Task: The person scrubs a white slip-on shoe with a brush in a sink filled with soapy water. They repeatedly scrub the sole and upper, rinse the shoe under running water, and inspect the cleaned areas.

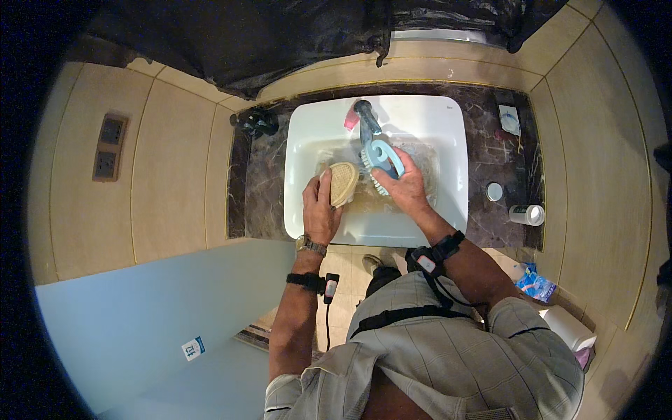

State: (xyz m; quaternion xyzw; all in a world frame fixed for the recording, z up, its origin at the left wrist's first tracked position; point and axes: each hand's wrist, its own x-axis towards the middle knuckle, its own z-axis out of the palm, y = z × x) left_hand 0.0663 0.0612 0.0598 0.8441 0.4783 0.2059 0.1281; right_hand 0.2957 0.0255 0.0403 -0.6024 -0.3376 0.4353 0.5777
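My left hand [321, 207] grips an oval beige pad [344, 184] with a woven-looking face and a paler rim; whether it is a loofah pad or part of a shoe, I cannot tell. In my right hand [404, 184] is a light blue scrub brush [386, 155] with a looped handle, its white bristles facing left towards the pad. A gap separates the two. Both are held over a white washbasin [451, 173] with murky brownish water [386, 203] in it. The dark tap [367, 116] stands at the basin's back, just beyond the brush.
A dark marble counter [262, 178] surrounds the basin. Black objects [256, 122] sit at its back left. On the right are a round lid [493, 191], a white jar [526, 214] and a small packet [509, 119]. A pink item [352, 117] lies beside the tap. Black plastic sheeting [294, 42] hangs behind.
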